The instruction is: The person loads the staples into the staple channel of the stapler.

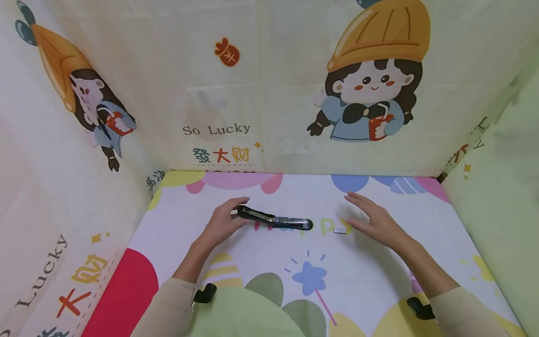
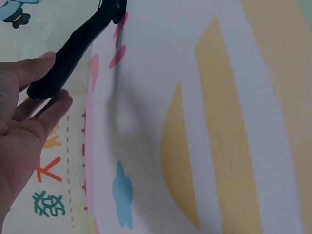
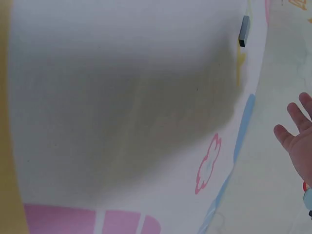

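Observation:
A black stapler [image 1: 292,223] is opened out nearly flat, its metal inner parts showing in the head view. My left hand [image 1: 223,222] grips one end of it between thumb and fingers; in the left wrist view the black stapler [image 2: 73,56] slants up and away from that hand [image 2: 22,112]. Above the table on the other side, my right hand [image 1: 379,224] holds nothing, its fingers spread and extended. Close to its thumb lies a small silver staple strip [image 1: 339,230] on the tabletop. The right wrist view also shows the strip [image 3: 244,31], apart from the hand [image 3: 297,139].
A white tabletop [image 1: 261,262] printed with colourful shapes and letters lies under both hands. Cream cloth with cartoon prints forms a back wall [image 1: 286,103] and side walls. Black devices [image 1: 205,294] are worn near both wrists.

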`<action>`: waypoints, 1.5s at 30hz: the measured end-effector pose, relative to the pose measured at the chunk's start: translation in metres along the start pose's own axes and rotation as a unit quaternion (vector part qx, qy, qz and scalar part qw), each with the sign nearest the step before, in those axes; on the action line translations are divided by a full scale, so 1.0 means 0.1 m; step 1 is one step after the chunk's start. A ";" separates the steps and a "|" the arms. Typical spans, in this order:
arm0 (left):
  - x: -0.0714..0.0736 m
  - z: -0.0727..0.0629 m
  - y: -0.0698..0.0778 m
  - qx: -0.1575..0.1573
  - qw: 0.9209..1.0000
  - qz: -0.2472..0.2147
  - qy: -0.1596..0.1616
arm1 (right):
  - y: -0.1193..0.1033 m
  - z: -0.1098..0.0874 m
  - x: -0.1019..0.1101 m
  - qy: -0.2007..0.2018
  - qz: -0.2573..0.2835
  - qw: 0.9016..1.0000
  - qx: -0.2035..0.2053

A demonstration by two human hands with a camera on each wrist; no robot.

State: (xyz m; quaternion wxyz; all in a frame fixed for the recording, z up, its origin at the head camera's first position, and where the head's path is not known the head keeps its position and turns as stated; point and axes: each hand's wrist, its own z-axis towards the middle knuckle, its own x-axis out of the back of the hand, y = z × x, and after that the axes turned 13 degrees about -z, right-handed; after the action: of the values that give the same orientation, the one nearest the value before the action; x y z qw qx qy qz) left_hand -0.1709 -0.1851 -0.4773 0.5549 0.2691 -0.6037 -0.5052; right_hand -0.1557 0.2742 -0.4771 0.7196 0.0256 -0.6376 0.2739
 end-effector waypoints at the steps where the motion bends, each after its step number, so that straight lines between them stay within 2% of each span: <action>1: 0.00 0.00 -0.01 0.004 1.000 -0.013 0.000 | 0.00 0.00 -0.01 0.002 0.004 1.000 0.002; 9: -0.03 0.02 -0.08 0.037 0.997 -0.058 0.034 | -0.04 0.02 -0.14 0.028 0.025 0.999 0.010; 12: -0.04 0.02 -0.10 0.048 0.994 -0.094 0.033 | -0.04 0.02 -0.21 0.038 0.036 0.998 0.016; 18: -0.03 0.02 -0.15 0.059 0.987 -0.147 0.035 | -0.05 0.03 -0.33 0.002 0.054 0.999 -0.004; 23: -0.03 0.02 -0.16 0.069 0.985 -0.155 0.037 | -0.06 0.02 -0.43 -0.015 0.041 0.999 -0.014; 38: -0.03 0.03 -0.21 0.086 0.981 -0.171 0.037 | -0.06 -0.04 -0.60 0.004 0.026 1.000 0.003; 45: -0.04 0.05 -0.18 0.080 0.984 -0.156 0.038 | -0.04 -0.05 -0.59 0.020 0.027 0.999 0.029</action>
State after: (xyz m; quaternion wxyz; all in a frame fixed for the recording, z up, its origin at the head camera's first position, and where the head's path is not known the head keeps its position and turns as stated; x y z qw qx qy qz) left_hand -0.1786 -0.1866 -0.4942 0.4688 0.4224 -0.5710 -0.5251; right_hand -0.1513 0.2514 -0.5323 0.7236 0.0239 -0.6153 0.3119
